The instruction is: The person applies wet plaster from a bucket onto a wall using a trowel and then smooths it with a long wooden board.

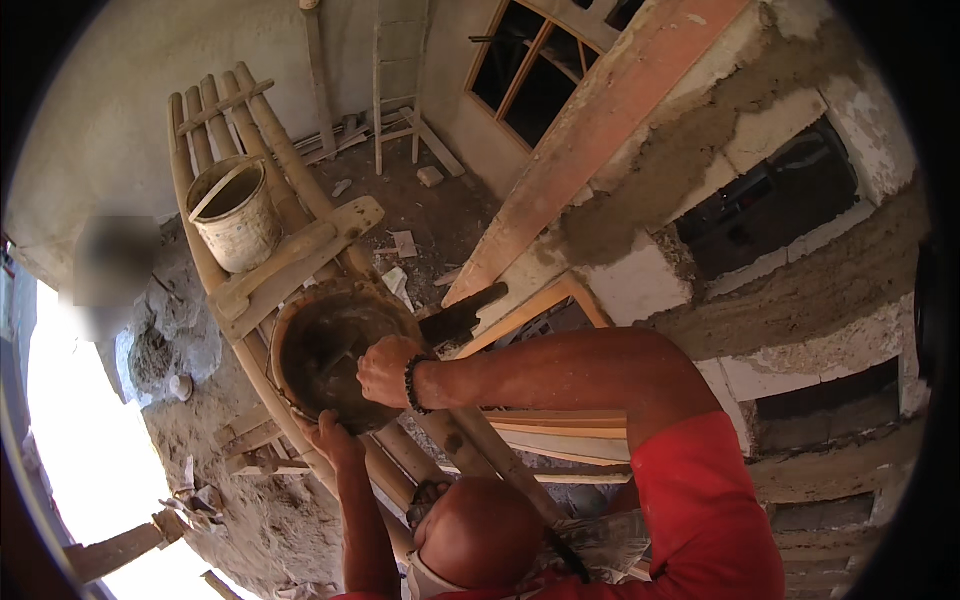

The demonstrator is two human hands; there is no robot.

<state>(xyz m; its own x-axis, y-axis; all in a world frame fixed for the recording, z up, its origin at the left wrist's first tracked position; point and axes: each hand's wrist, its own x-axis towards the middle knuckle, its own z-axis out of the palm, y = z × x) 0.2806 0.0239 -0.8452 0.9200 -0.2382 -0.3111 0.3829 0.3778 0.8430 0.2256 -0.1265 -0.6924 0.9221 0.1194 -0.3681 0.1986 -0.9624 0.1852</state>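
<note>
A round, mortar-stained basin (283,350) rests on a platform of bamboo poles (262,385). My left hand (332,437) grips its near rim. My right hand (388,370), with a dark beaded bracelet at the wrist, is closed in a fist over the basin's right side. What the fist holds is hidden; a small pale shape shows beside it inside the basin. Dark, wet-looking mix coats the inside. Beyond the basin, a wooden board (300,262) lies across the poles. Past that stands a whitish, crusted bucket (238,228) with its handle up.
To the right rises a wall with rough mortar bands (640,205) and window openings. A wooden ladder (398,85) leans at the back. Down on the left lies a heap of sand (250,515) with wood scraps. A dark plank end (465,318) juts out right of the basin.
</note>
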